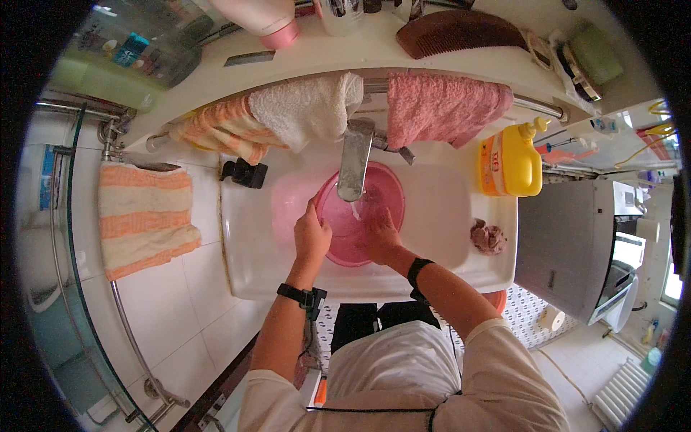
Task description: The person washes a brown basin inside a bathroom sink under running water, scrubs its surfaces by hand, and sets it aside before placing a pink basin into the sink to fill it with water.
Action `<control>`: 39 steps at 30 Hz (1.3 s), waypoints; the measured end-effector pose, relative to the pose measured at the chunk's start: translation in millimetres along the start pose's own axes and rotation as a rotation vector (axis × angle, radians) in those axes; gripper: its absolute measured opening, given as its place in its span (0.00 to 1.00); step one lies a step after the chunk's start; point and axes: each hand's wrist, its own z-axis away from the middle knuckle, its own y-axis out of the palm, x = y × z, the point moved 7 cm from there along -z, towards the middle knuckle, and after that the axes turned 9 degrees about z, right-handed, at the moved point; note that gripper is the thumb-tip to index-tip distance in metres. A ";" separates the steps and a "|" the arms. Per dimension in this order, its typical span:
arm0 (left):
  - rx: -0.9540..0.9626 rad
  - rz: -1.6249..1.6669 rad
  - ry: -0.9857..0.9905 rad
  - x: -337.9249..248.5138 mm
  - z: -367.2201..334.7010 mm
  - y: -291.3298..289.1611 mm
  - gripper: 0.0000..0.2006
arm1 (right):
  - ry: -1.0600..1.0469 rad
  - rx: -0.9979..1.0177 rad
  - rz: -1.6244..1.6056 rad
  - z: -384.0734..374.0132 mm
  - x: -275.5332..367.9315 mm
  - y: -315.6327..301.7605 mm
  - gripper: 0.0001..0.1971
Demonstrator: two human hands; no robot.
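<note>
A pink basin (337, 245) sits in the white sink under a metal faucet (354, 162). A thin stream of water falls from the spout into it. On the basin's left side, my left hand (312, 235) grips the rim, its fingertips partly hidden. Inside the basin is my right hand (379, 234), palm down with fingers stretched forward near the stream; it holds nothing that I can see. Both wrists wear black bands.
A yellow pump bottle (511, 160) stands at the sink's right corner, with a crumpled brownish cloth (488, 237) nearer me. A black object (245, 173) rests on the left rim. Towels, one of them pink (446, 108), hang from a rail behind the faucet.
</note>
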 end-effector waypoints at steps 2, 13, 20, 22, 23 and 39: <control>-0.007 0.011 0.016 -1.9 -0.5 -0.2 0.24 | -0.036 0.015 0.097 1.8 1.3 3.6 0.24; -0.007 -0.023 -0.014 -2.2 5.0 -3.2 0.26 | 0.098 -0.107 -0.270 4.7 -26.8 -15.4 0.22; -0.011 -0.026 -0.026 1.1 6.3 0.6 0.27 | 0.028 0.068 0.195 -9.4 -24.8 -30.6 0.30; -0.005 -0.016 -0.031 0.4 7.4 2.5 0.27 | -0.007 0.037 -0.251 3.9 -5.4 -5.2 0.25; -0.033 -0.004 -0.003 1.7 7.3 2.0 0.27 | -0.026 0.019 -0.472 9.0 4.6 10.7 0.22; 0.001 0.088 -0.043 25.5 -0.5 -1.5 0.22 | -0.096 -0.020 0.127 3.0 -44.2 -17.3 0.28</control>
